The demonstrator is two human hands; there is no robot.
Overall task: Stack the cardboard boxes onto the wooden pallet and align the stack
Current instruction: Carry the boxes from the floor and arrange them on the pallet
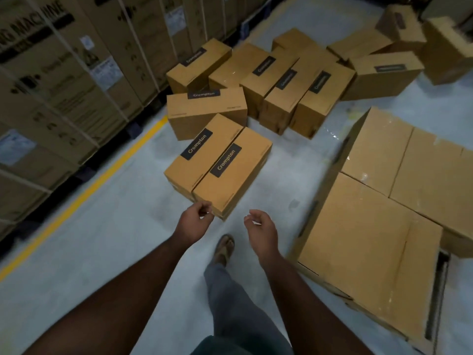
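Two brown cardboard boxes with black labels lie side by side on the floor just ahead; the nearer one (231, 172) has its front corner right beside my left hand (195, 221). My left hand's fingers are loosely curled and hold nothing. My right hand (261, 228) hovers empty to the right of that corner, fingers relaxed. At the right stands the stack of boxes (371, 208) on the pallet, whose dark slats (439, 285) show at its near edge. Several more labelled boxes (284, 83) lie scattered on the floor beyond.
A wall of large strapped cartons (58, 80) on pallets runs along the left, behind a yellow floor line (84, 193). My sandalled foot (225, 248) steps forward between my hands. More boxes (399, 47) are piled at the far right.
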